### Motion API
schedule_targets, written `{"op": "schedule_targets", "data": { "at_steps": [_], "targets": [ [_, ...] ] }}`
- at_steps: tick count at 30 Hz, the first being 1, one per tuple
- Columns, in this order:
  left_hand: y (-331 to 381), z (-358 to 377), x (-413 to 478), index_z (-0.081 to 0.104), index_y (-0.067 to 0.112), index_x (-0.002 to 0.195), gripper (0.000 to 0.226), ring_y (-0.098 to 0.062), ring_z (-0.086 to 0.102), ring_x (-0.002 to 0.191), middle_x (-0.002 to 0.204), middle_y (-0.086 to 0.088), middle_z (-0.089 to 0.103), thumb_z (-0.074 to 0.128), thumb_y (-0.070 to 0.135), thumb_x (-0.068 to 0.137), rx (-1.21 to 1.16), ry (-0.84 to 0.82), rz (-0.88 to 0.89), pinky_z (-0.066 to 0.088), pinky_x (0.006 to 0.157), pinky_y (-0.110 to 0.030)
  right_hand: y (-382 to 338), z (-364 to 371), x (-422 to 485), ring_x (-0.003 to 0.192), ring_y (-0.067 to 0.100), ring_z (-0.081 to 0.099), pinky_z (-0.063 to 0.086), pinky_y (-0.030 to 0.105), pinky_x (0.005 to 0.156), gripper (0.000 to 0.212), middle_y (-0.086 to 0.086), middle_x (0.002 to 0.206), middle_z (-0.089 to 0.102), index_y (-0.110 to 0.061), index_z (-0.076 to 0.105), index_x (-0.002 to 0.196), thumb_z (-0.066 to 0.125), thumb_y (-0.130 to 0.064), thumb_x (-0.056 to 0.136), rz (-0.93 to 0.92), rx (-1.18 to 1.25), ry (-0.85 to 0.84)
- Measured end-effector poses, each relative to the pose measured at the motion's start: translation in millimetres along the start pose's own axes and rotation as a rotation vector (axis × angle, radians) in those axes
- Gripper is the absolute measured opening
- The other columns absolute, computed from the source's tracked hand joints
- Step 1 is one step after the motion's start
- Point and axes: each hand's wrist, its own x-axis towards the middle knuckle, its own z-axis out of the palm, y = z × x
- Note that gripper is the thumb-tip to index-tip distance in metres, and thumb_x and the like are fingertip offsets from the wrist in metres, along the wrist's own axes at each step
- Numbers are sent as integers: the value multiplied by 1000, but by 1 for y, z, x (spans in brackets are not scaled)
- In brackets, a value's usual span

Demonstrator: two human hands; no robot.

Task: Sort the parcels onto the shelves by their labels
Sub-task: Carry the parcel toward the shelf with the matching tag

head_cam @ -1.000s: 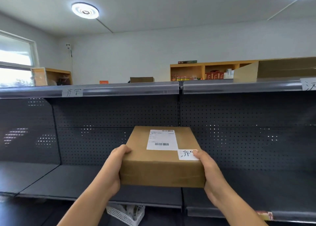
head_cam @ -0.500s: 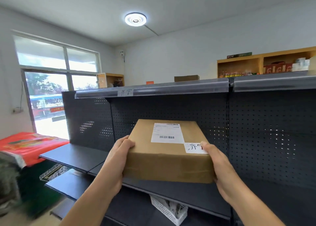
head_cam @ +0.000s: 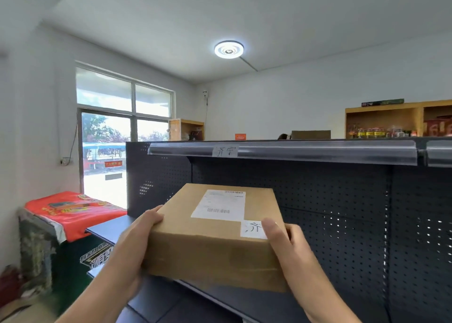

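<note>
Cardboard parcel [head_cam: 215,234] mid-air, not shelved yet.
Left hand [head_cam: 137,239] & right hand [head_cam: 286,244] clamp its sides, fingers wrapped on box, in front of dark shelf unit [head_cam: 342,212]. Handwritten tag [head_cam: 253,229] seems to match shelf label [head_cam: 225,151]; placing still to do. Visible shelves look bare; top shelf's surface isn't visible.

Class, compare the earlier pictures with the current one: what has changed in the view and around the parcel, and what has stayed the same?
The view swung left: the window and red-covered stand came into sight, and the shelf tag shifted rightward. The right hand now covers part of the handwritten sticker. Unchanged: both hands, left hand included, hold the parcel by its sides, not yet shelved.
</note>
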Motion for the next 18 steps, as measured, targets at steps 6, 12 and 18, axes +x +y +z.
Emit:
{"op": "schedule_targets", "data": {
  "at_steps": [6,12,18],
  "targets": [
    [18,-44,12,57,1,142,39,-43,55,116,136,-23,60,35,9,110,-359,-9,-1,34,57,-16,-28,64,29,102,2,70,55,26,75,82,-15,115,70,-42,52,115,52,-101,58,-85,-40,33],
    [33,-71,32,70,18,105,38,-26,57,83,93,-12,64,64,43,77,-491,-13,31,44,65,-35,-60,101,60,101,5,68,54,24,68,80,-13,118,66,-45,47,110,48,-105,57,-149,-102,102],
    [81,-88,88,67,22,94,30,-23,58,74,84,-7,59,66,43,73,-523,-78,113,49,59,-33,-106,115,91,105,6,63,46,22,70,89,-17,119,61,-41,40,131,50,-100,65,-253,-128,171]
  ]
}}
